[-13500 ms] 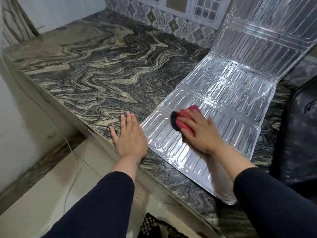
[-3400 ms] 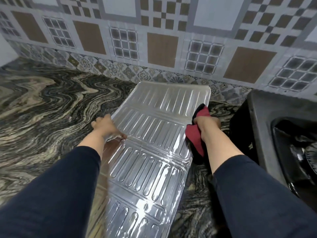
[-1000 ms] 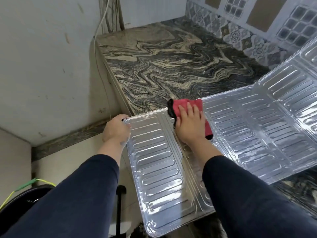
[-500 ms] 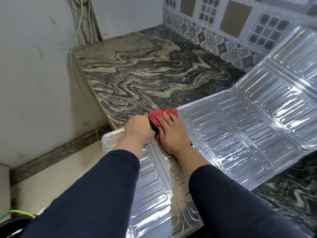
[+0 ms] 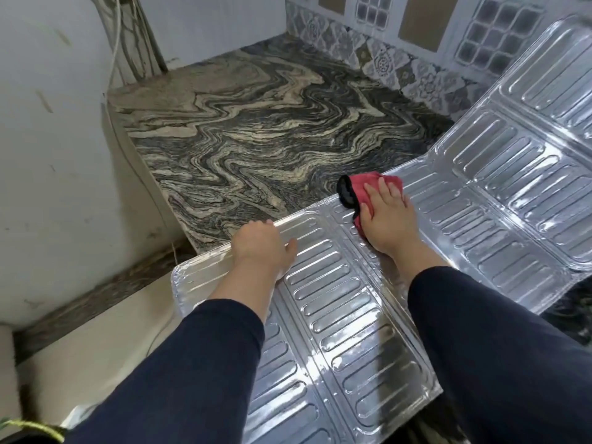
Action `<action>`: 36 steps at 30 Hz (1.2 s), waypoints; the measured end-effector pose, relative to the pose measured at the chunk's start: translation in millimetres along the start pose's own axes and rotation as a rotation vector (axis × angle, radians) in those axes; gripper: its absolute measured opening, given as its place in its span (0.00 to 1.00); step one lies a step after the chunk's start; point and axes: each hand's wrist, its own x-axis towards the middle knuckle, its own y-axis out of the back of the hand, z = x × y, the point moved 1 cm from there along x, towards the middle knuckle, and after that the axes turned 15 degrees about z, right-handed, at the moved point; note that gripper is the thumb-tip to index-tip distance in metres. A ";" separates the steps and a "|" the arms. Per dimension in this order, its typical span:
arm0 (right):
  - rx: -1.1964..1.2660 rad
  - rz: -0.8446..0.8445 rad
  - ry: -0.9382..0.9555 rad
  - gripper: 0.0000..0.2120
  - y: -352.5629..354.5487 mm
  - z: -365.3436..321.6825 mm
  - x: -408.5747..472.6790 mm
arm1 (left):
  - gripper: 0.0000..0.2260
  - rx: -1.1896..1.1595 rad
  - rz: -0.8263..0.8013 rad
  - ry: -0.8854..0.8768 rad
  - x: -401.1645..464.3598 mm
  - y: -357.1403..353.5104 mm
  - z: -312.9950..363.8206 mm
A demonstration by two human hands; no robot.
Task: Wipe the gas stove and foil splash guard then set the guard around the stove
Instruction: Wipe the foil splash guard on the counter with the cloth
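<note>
Foil panels of the splash guard (image 5: 378,315) lie spread over the near edge of the marbled stone surface (image 5: 256,133), one end hanging out past the edge toward the person and the far end tilting up near the tiled wall (image 5: 416,36). Half a second ago the two hands were pressed close together at the fold with the cloth between them; now they have come apart. The left hand (image 5: 261,245) has slid out along the far rim of the near panel, fingers curled over the edge and thumb on top, its grip clamped on the foil to pin it. The right hand (image 5: 389,216) has moved the other way, lying flat with the fingers spread open over the red cloth (image 5: 360,190), pressing it onto the next panel rather than closing around it. That suggests the wiping stroke is travelling along the guard, so the cleaning of the foil looks to be under way and the placing not yet begun. The stove is out of view. Counted: one splash guard with at least four ribbed panels showing, one cloth with a dark edge, two hands, two dark sleeves.
</note>
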 end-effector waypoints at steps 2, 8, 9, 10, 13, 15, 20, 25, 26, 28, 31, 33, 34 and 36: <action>0.010 0.027 -0.024 0.31 -1.0 10.7 8.4 | 0.32 -0.015 0.006 0.025 1.4 -0.1 -0.5; -0.015 0.052 -0.114 0.25 -4.5 37.9 34.0 | 0.35 -0.004 0.021 0.056 0.2 -0.3 3.6; -0.017 0.049 -0.135 0.25 -3.1 41.7 38.1 | 0.36 -0.005 0.022 0.062 0.2 -0.4 3.9; -0.014 0.045 -0.156 0.24 -2.4 44.6 40.9 | 0.37 -0.005 0.019 0.072 -0.4 0.3 4.3; -0.007 0.075 -0.185 0.23 0.8 40.8 33.5 | 0.42 -0.018 -0.016 0.103 -5.6 1.9 6.0; -0.001 0.103 -0.145 0.22 5.1 32.0 15.0 | 0.46 -0.034 -0.038 0.109 -9.6 1.5 6.4; 0.097 0.146 -0.004 0.19 22.5 8.1 -56.0 | 0.49 -0.047 -0.064 0.110 -16.2 2.8 5.8; 0.046 0.176 0.106 0.22 46.9 10.1 -125.3 | 0.49 -0.029 -0.062 0.071 -15.3 5.5 5.8; -0.024 0.138 0.111 0.22 56.8 14.2 -133.4 | 0.49 -0.020 -0.065 0.054 -13.8 7.2 5.8; -0.168 0.066 0.041 0.21 80.4 25.5 -140.7 | 0.48 -0.062 -0.109 0.080 -10.8 8.7 5.5; -0.132 0.063 -0.253 0.19 118.6 47.5 -133.0 | 0.46 -0.199 -0.184 0.169 -11.6 25.1 14.2; 0.016 0.120 -0.355 0.18 147.3 54.9 -123.5 | 0.41 -0.312 -0.102 0.084 -10.5 48.6 36.7; 0.093 0.145 -0.352 0.18 160.9 56.6 -118.7 | 0.39 -0.417 -0.070 0.010 -9.1 64.7 52.5; 0.254 0.186 -0.297 0.19 190.5 57.2 -110.3 | 0.38 -0.772 -0.126 -0.096 -10.9 106.4 86.3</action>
